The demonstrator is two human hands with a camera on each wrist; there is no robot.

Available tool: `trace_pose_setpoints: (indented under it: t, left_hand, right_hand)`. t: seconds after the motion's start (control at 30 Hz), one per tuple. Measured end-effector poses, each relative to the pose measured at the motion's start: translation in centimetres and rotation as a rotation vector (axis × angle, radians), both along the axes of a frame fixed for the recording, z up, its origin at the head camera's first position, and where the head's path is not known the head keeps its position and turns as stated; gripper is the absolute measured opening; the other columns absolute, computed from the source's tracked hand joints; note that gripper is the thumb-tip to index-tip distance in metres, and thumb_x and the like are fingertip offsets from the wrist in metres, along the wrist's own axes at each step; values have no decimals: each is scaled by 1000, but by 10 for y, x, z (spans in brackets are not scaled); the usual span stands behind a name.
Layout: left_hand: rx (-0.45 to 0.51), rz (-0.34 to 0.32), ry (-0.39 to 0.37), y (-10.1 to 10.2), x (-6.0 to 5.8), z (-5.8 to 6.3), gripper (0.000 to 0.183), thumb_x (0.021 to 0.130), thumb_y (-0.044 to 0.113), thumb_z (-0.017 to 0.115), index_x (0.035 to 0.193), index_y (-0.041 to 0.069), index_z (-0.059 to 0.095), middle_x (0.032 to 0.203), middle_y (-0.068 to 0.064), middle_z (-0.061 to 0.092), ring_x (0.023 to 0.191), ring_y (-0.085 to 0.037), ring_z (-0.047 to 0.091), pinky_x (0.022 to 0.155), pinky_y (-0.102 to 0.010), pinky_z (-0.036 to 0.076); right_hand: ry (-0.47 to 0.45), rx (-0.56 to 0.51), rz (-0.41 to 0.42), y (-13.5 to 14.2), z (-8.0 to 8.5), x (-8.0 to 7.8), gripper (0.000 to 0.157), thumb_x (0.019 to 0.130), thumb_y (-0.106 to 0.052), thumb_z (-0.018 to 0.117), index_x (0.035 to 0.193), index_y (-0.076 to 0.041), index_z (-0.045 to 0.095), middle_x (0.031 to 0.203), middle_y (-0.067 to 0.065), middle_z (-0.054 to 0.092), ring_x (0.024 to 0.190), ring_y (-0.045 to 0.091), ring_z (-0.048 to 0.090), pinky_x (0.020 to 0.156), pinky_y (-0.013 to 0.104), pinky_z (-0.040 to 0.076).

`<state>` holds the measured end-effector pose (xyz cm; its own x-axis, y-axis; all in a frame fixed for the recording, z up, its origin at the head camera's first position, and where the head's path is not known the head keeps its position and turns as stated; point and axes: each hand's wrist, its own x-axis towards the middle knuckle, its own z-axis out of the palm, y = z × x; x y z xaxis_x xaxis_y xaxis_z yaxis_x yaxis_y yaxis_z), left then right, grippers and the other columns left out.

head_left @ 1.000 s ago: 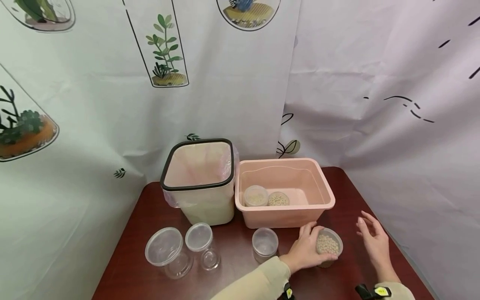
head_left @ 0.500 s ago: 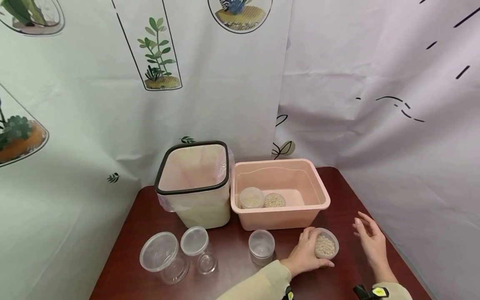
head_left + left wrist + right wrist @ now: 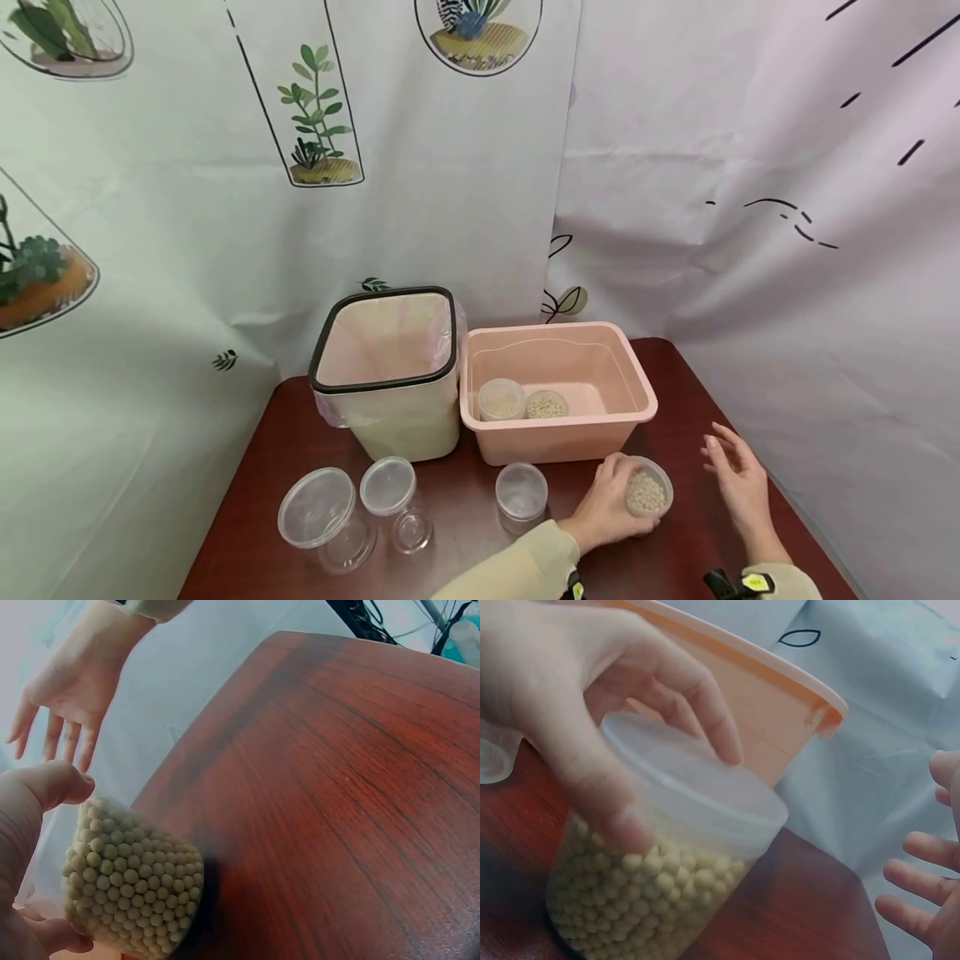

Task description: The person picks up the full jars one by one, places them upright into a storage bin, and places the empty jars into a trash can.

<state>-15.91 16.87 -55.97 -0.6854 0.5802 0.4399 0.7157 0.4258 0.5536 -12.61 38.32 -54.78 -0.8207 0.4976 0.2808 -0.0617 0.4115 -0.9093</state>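
Observation:
My left hand (image 3: pixel 609 505) grips a clear lidded jar (image 3: pixel 649 490) of round, pale yellow beans near the right front of the table. In the right wrist view its thumb and fingers span the jar (image 3: pixel 641 892) at the translucent lid (image 3: pixel 697 784). Seen from the left wrist, the beans (image 3: pixel 139 877) fill much of the jar, and whether its base touches the table is hard to tell. To the right of the jar, my right hand (image 3: pixel 742 490) holds nothing, its fingers relaxed and apart from the jar; the left wrist view shows this hand (image 3: pixel 75 682) beyond it.
A pink tub (image 3: pixel 558 423) behind the jar holds two lidded containers (image 3: pixel 502 400). Left of it stands a lined, black-rimmed bin (image 3: pixel 405 425). Clear lidded empty-looking jars (image 3: pixel 318 508) stand at the front left, with another clear container (image 3: pixel 521 498) nearer my left hand.
The head view has shifted slightly. My left thumb sits a little lower against the jar than a second ago, still gripping it. The right hand stays nearly still.

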Motion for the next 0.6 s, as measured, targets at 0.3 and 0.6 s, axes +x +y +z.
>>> trace_pose_setpoints:
  t: [0.3, 0.6]
  left_hand:
    - [59, -33, 38, -7, -3, 24, 76, 59, 29, 86, 124, 15, 48, 123, -4, 41, 111, -11, 43, 89, -9, 32]
    - [58, -29, 131, -9, -2, 43, 77, 59, 35, 86, 124, 14, 50, 124, -4, 43, 112, -9, 44, 91, -7, 29]
  right_hand:
    - [102, -57, 28, 29, -48, -22, 42, 95, -23, 54, 136, -16, 48, 109, -8, 61, 88, 0, 61, 65, 15, 50]
    - [77, -55, 8, 19, -38, -20, 44, 94, -33, 53, 135, -17, 48, 105, -13, 59, 87, -3, 60, 65, 15, 50]
